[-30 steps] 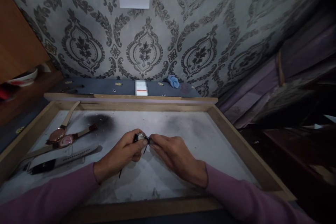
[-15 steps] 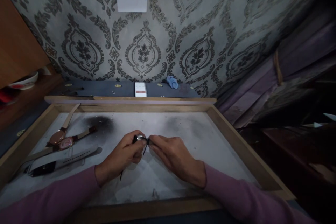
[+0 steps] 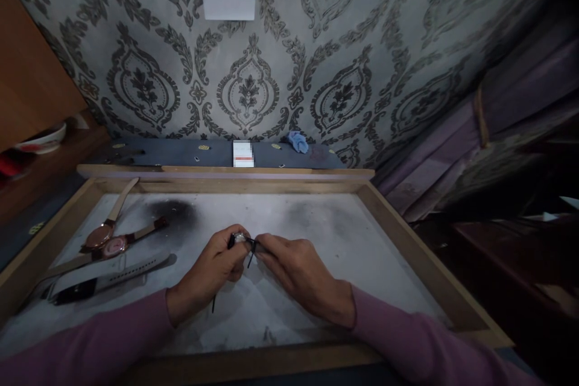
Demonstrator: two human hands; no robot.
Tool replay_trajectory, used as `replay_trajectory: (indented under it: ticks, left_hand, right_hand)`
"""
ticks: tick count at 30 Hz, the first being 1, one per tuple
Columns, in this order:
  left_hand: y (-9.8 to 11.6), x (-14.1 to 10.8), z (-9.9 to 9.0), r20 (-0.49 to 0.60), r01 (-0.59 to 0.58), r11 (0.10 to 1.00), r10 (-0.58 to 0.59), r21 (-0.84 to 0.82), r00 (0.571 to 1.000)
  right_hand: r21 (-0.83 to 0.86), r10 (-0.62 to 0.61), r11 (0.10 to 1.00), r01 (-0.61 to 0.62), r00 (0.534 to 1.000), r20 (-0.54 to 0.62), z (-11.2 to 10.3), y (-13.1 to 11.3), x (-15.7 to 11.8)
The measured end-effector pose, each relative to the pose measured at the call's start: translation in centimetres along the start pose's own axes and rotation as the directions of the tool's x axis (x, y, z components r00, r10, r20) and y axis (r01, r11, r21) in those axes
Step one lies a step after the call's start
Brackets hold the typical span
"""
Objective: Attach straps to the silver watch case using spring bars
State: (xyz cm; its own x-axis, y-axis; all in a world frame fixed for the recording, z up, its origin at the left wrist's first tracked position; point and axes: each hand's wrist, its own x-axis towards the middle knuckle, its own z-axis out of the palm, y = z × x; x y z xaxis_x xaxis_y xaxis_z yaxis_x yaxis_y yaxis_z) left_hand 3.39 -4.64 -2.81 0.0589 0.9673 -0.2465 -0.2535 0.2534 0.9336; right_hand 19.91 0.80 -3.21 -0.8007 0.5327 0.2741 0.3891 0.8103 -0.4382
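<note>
A small watch [image 3: 239, 237] with a silvery face and black strap is held over the middle of the white-bottomed tray. My left hand [image 3: 216, 265] is closed round its case, with one thin dark strap end hanging below the fingers. My right hand [image 3: 296, 268] pinches a dark piece at the watch's right side, where a thin dark strip points down between the hands. Fingertips of both hands nearly meet there, and the exact grip is small and dim.
On the tray's left lie two rose-gold watches [image 3: 98, 235] [image 3: 114, 245] and a watch with a pale perforated strap [image 3: 140, 266]. The tray's wooden rim [image 3: 425, 262] surrounds them. Behind it are a phone [image 3: 243, 154] and a blue crumpled cloth [image 3: 298, 142].
Both hands keep their hold on the watch. My left hand has tilted it slightly, and the hanging strap end has swung a little to the right.
</note>
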Motion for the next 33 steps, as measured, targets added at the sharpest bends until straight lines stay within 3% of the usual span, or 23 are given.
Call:
replay_trajectory:
  ticks: [13, 27, 30, 33]
  left_hand:
    - [0.1, 0.0, -0.2, 0.029, -0.058, 0.997, 0.056, 0.048, 0.998]
    - [0.2, -0.4, -0.8, 0.094, -0.184, 0.958, 0.167, 0.218, 0.981]
    - [0.5, -0.6, -0.7, 0.094, -0.211, 0.942, 0.193, 0.260, 0.977]
    - [0.7, -0.7, -0.7, 0.095, -0.227, 0.931, 0.209, 0.284, 0.973]
  right_hand:
    - [0.160, 0.058, 0.986, -0.044, 0.995, -0.084, -0.3, 0.3, -0.2]
    - [0.130, -0.018, 0.991, 0.035, 0.991, -0.134, -0.4, 0.2, -0.1]
    - [0.200, 0.007, 0.979, 0.026, 0.987, -0.162, -0.7, 0.1, -0.1]
    - [0.376, 0.119, 0.924, -0.067, 0.986, -0.117, -1.2, -0.2, 0.1]
